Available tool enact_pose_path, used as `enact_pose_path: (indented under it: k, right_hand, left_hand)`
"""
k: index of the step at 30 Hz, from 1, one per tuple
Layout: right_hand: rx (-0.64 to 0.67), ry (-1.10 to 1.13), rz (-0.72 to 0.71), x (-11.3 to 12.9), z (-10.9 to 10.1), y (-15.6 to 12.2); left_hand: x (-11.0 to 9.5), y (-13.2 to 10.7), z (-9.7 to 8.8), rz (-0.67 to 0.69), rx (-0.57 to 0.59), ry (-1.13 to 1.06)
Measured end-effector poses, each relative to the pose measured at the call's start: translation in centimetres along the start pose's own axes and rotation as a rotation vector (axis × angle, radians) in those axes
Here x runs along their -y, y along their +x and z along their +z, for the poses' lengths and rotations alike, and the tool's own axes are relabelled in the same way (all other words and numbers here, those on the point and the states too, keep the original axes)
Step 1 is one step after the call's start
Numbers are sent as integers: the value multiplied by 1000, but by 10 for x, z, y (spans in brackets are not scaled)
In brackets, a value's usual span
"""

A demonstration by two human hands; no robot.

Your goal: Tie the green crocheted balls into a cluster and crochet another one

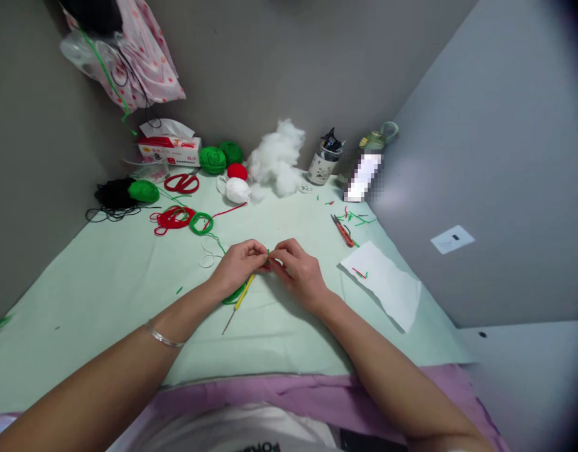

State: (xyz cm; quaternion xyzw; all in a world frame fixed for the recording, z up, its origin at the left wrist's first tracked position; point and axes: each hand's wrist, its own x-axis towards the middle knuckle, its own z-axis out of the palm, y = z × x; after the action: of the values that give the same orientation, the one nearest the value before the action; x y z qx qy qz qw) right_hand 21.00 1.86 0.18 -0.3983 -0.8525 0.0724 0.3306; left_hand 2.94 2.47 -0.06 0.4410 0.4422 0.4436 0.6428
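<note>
My left hand (242, 260) and my right hand (298, 270) meet above the middle of the table. Both sets of fingertips pinch a small piece of green yarn (269, 253), mostly hidden by the fingers. Just below my left hand lies a crochet hook (244, 293) with a yellow handle, its thin metal end pointing toward me. Under it is a coil of green yarn (233, 296), partly covered by my left wrist. Another green yarn ring (201, 223) lies farther left, with a strand running toward my left hand.
Red yarn (173, 218), red-handled scissors (181, 183), yarn balls (212, 160) and white stuffing (279, 157) lie toward the back. To the right are orange thread snips (343, 232), yarn scraps and a white paper sheet (387, 282). A tissue box (169, 150) and pen cup (323, 164) stand by the wall.
</note>
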Motion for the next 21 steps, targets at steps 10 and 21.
enact_pose_path:
  k: [10,21]
  right_hand:
    - [-11,306,194,-4,-5,4]
    - [-79,797,604,-10,-11,15]
  left_hand:
    - [0,1,-4,11,42,-19]
    - [0,1,-4,-8,153,44]
